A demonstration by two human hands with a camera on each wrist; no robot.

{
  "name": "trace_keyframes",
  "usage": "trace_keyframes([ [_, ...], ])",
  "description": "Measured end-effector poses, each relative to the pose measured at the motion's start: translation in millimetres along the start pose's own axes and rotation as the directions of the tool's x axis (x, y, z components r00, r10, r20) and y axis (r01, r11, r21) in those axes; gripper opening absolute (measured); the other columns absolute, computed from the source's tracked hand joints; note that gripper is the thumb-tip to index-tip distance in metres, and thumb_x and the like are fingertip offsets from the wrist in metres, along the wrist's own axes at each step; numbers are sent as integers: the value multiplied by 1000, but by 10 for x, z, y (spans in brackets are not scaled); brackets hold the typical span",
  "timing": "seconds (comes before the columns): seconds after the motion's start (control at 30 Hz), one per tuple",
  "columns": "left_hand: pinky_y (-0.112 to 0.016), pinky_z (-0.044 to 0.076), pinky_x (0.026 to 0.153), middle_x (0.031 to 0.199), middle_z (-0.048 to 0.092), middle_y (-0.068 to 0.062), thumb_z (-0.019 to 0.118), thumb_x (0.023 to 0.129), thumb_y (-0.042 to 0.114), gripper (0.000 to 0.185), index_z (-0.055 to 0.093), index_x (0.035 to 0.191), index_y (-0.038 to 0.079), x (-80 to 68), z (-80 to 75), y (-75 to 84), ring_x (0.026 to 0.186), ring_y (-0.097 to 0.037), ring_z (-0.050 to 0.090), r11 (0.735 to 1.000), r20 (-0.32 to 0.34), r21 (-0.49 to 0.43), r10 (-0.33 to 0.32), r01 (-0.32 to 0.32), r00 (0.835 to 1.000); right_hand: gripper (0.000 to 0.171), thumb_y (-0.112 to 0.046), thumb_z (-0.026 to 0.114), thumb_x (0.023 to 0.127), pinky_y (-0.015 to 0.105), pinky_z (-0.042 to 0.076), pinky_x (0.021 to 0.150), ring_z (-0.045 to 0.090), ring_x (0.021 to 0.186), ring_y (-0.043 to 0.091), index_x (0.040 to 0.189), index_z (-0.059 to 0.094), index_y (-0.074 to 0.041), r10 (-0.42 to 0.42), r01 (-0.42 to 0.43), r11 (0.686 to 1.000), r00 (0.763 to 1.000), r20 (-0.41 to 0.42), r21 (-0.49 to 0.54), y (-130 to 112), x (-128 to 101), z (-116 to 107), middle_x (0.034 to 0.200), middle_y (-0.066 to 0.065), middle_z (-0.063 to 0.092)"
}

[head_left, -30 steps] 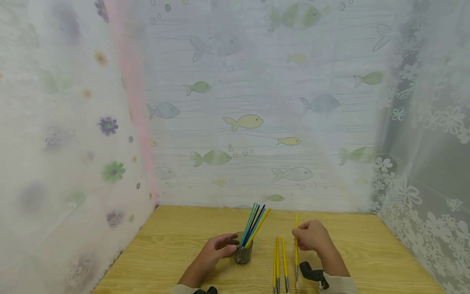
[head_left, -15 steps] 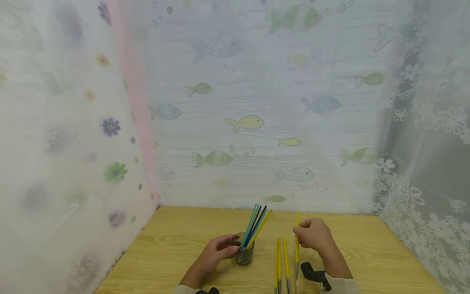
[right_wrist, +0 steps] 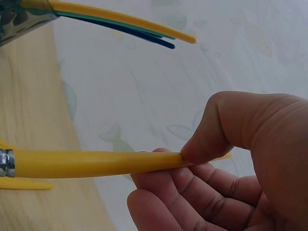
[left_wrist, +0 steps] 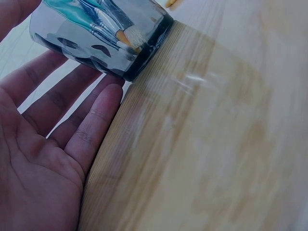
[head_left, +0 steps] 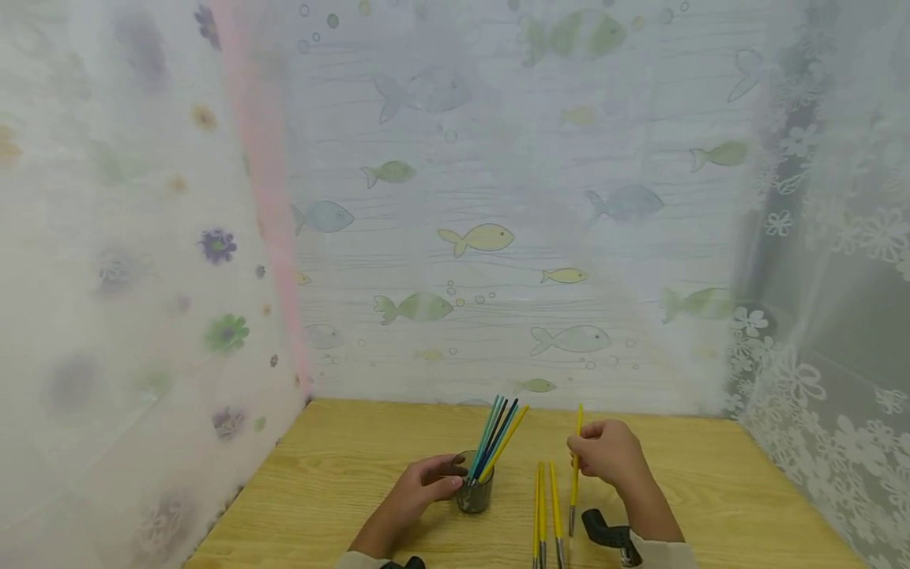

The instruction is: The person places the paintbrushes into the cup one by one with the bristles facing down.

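One cup (head_left: 474, 498), five yellow brushes (head_left: 555, 506), two hands (head_left: 607, 452) show.

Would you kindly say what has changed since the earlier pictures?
The slim yellow paintbrush in the right hand rose slightly and tilted, its lower end swinging toward the translucent grey cup. Neither hand's hold changed; the left hand stayed at the cup, three yellow paintbrushes on the wooden table.

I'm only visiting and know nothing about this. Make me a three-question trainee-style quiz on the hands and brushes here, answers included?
1. What colour is the paintbrush in the right hand? A: blue. B: yellow. C: teal.
2. True or false: the brushes in the cup lean with their bristles down.
3. In the head view, how many yellow brushes lie on the table?

Key: 1. B. 2. True. 3. Three.
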State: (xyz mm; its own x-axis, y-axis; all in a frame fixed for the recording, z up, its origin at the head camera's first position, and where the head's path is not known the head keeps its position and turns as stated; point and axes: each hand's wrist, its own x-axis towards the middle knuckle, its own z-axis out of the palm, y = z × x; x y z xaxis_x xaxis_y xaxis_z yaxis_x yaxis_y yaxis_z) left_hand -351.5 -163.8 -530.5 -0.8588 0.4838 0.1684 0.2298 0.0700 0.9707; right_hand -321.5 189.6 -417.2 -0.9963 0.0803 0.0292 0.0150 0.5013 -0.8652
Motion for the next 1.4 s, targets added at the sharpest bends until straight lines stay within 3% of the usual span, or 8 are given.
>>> trace_keyframes([
  [0.43,-33,59,97,141,63,-20,61,107,25,50,52,151,3,15,13,23,126,-20,65,1000,-8,6,-8,8,1000,16,-13,67,92,39,64,66,71,70,18,92,73,1,-46,48,998,997,-60,31,-55,-11,16,80,7,76],
  [0.93,-33,59,97,142,62,-23,60,107,24,50,50,151,1,-11,8,37,124,-18,66,1000,-3,12,9,-9,1000,22,-14,72,96,34,65,73,77,86,22,113,73,0,-108,118,981,992,-67,157,-189,-59,36,96,10,77],
  [1.1,-35,59,98,142,62,-23,59,107,23,50,51,151,2,-19,9,35,125,-19,65,1000,1,12,3,-3,1000,24,-16,76,96,29,64,74,76,93,23,114,72,-1,-172,180,959,984,-54,220,-196,-45,55,102,11,77],
  [1.4,-34,59,97,141,63,-22,60,107,25,50,52,150,3,-15,13,29,123,-17,66,1000,-5,11,8,-8,1000,34,-27,83,91,31,64,76,78,89,23,109,69,-2,-199,231,936,970,-141,267,-245,-72,50,100,13,74],
])
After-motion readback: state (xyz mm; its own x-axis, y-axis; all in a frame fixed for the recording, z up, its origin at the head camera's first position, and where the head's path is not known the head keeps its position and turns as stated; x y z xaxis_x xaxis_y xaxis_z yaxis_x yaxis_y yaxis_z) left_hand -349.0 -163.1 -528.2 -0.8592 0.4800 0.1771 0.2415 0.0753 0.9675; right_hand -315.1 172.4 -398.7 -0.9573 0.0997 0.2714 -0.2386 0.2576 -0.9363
